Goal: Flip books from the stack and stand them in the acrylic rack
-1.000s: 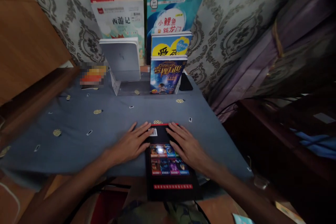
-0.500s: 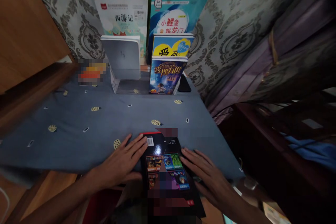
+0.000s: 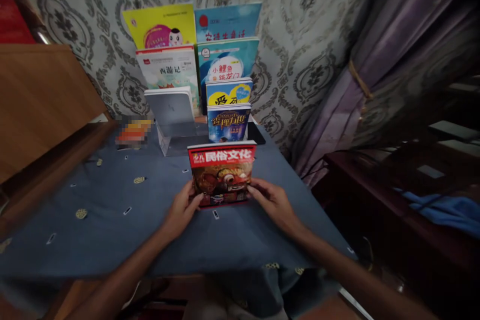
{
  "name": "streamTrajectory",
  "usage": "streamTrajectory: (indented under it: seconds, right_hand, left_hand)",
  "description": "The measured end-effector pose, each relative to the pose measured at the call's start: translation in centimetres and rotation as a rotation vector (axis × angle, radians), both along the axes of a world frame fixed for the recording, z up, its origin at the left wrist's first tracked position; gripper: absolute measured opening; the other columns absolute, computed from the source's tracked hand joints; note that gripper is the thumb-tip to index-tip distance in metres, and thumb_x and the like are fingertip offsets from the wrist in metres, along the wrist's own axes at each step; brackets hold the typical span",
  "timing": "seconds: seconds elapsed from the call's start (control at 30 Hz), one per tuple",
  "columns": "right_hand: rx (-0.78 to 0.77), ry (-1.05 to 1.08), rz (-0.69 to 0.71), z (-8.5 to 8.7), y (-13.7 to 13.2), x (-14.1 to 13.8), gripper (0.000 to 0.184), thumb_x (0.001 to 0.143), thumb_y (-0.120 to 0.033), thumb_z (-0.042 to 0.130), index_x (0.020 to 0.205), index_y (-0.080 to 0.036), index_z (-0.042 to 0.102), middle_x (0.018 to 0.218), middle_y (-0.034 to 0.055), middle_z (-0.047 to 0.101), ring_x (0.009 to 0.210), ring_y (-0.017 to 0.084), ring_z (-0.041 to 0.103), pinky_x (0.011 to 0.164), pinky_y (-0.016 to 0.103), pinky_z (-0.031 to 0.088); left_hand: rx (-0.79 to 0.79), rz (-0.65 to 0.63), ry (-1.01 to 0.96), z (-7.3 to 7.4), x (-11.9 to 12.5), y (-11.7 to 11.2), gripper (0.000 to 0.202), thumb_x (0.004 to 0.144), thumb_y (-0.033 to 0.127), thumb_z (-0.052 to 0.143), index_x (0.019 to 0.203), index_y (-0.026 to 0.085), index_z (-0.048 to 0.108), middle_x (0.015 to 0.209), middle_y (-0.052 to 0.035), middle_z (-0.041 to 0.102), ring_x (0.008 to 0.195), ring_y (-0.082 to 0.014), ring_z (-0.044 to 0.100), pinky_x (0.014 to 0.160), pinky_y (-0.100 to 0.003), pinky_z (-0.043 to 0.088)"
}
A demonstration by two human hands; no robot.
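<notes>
Between my two hands a book (image 3: 223, 176) with a red top band, white Chinese title and brown picture cover is held nearly upright, its front facing me. My left hand (image 3: 183, 210) grips its left side, thumb on the cover and fingers behind. My right hand (image 3: 273, 202) pinches the lower right side the same way. Just beyond stands a clear book rack (image 3: 164, 144), partly hidden by the held book. On its right side a dark blue book (image 3: 228, 124) stands in front of a yellow and blue book (image 3: 229, 94). A grey-covered book (image 3: 172, 110) leans on the left.
Taller books stand behind: a white one (image 3: 168, 70), a teal one (image 3: 228, 57), a yellow one (image 3: 157, 22) and a blue one (image 3: 228, 20). A black phone (image 3: 256, 134) lies right of the rack. A blurred orange item (image 3: 134, 132) lies left on the blue tablecloth (image 3: 112, 230).
The book lay dark back cover up near the table's front edge; now it is lifted, upright, with its red front showing, nearer the rack. Both hands went from flat to gripping. My view tilted up.
</notes>
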State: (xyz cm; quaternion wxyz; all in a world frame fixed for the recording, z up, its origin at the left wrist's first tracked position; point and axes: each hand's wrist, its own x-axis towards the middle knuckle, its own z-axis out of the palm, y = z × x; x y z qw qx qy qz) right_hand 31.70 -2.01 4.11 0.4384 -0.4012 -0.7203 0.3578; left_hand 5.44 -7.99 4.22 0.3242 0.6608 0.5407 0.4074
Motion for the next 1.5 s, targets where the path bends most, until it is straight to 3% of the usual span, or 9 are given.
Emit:
streamTrajectory:
  seconds: [0.13, 0.27, 0.47, 0.57, 0.73, 0.93, 1.1, 1.27, 1.5]
  right_hand:
    - [-0.110, 0.008, 0.020, -1.5, 2.5, -1.0, 0.040, 0.089, -0.052, 0.056, 0.104, -0.018, 0.073, 0.084, 0.0053, 0.077, 0.069, 0.021, 0.069, 0.061, 0.032, 0.057]
    - [-0.117, -0.180, -0.043, -2.2, 3.3, -1.1, 0.040, 0.085, -0.047, 0.061, 0.109, -0.017, 0.071, 0.065, 0.0001, 0.069, 0.059, 0.019, 0.064, 0.055, 0.030, 0.050]
    - [-0.087, -0.282, -0.054, -2.0, 3.1, -1.3, 0.041, 0.089, -0.043, 0.057, 0.118, -0.018, 0.069, 0.069, 0.0001, 0.071, 0.061, 0.019, 0.065, 0.058, 0.030, 0.048]
    - [-0.062, -0.361, -0.052, -1.7, 3.1, -1.1, 0.040, 0.091, -0.042, 0.055, 0.120, -0.018, 0.068, 0.071, 0.0010, 0.072, 0.063, 0.020, 0.067, 0.059, 0.030, 0.049]
    - [0.115, -0.633, -0.105, -0.3, 3.3, -2.5, 0.034, 0.094, -0.032, 0.054, 0.125, -0.022, 0.065, 0.097, 0.0079, 0.076, 0.087, 0.026, 0.071, 0.074, 0.034, 0.054]
    - [0.329, -0.600, 0.239, 0.2, 5.8, -9.7, 0.052, 0.091, -0.010, 0.045, 0.143, -0.015, 0.050, 0.139, 0.0146, 0.062, 0.129, 0.024, 0.057, 0.109, 0.040, 0.046]
    - [0.302, -0.674, 0.304, -1.1, 8.5, -13.5, 0.053, 0.093, -0.008, 0.045, 0.146, -0.004, 0.041, 0.150, 0.0246, 0.049, 0.140, 0.027, 0.047, 0.117, 0.046, 0.036]
    - [0.320, -0.697, 0.223, -2.1, 10.2, -10.3, 0.044, 0.100, -0.016, 0.037, 0.142, -0.012, 0.047, 0.149, 0.0197, 0.053, 0.139, 0.027, 0.050, 0.117, 0.051, 0.035]
    - [0.210, -0.582, 0.150, -3.6, 13.1, -3.7, 0.048, 0.100, -0.020, 0.036, 0.147, -0.020, 0.047, 0.149, 0.0106, 0.054, 0.138, 0.025, 0.051, 0.120, 0.058, 0.030]
  left_hand:
    - [-0.013, 0.061, 0.118, -0.9, -0.3, 1.3, 0.034, 0.096, 0.041, 0.047, 0.123, 0.019, 0.050, 0.087, -0.0020, 0.070, 0.074, -0.0182, 0.064, 0.066, -0.029, 0.051]
    - [-0.048, 0.124, 0.478, -1.5, -1.1, 1.8, 0.035, 0.095, 0.039, 0.050, 0.124, 0.020, 0.054, 0.075, 0.0009, 0.066, 0.069, -0.0192, 0.062, 0.065, -0.029, 0.046]
    - [-0.009, 0.125, 0.791, -1.3, -0.9, 2.6, 0.034, 0.097, 0.035, 0.049, 0.128, 0.022, 0.055, 0.085, -0.0045, 0.070, 0.081, -0.0242, 0.068, 0.070, -0.032, 0.048]
    - [0.089, 0.126, 0.859, -0.9, -0.7, 4.0, 0.026, 0.097, 0.032, 0.050, 0.119, 0.022, 0.059, 0.105, -0.0081, 0.069, 0.100, -0.0260, 0.066, 0.081, -0.035, 0.050]
    - [0.173, 0.123, 0.870, -1.0, -0.7, 7.8, 0.026, 0.098, 0.029, 0.048, 0.119, 0.016, 0.057, 0.126, -0.0147, 0.062, 0.116, -0.0295, 0.058, 0.098, -0.044, 0.047]
    - [0.195, 0.138, 0.810, -2.4, -0.9, 9.6, 0.029, 0.099, 0.025, 0.045, 0.126, 0.016, 0.052, 0.123, -0.0154, 0.063, 0.116, -0.0284, 0.059, 0.098, -0.044, 0.047]
    - [0.255, 0.134, 0.856, -3.2, -1.5, 9.7, 0.029, 0.094, 0.017, 0.046, 0.121, 0.014, 0.055, 0.116, -0.0153, 0.066, 0.110, -0.0296, 0.061, 0.094, -0.046, 0.049]
    - [0.320, 0.148, 0.855, -3.5, -1.4, 10.0, 0.032, 0.098, 0.024, 0.045, 0.126, 0.013, 0.054, 0.132, -0.0173, 0.063, 0.120, -0.0319, 0.057, 0.099, -0.048, 0.049]
    - [0.326, 0.164, 0.846, -3.4, -1.1, 9.9, 0.036, 0.099, 0.026, 0.042, 0.130, 0.014, 0.055, 0.134, -0.0172, 0.063, 0.124, -0.0316, 0.058, 0.103, -0.050, 0.049]
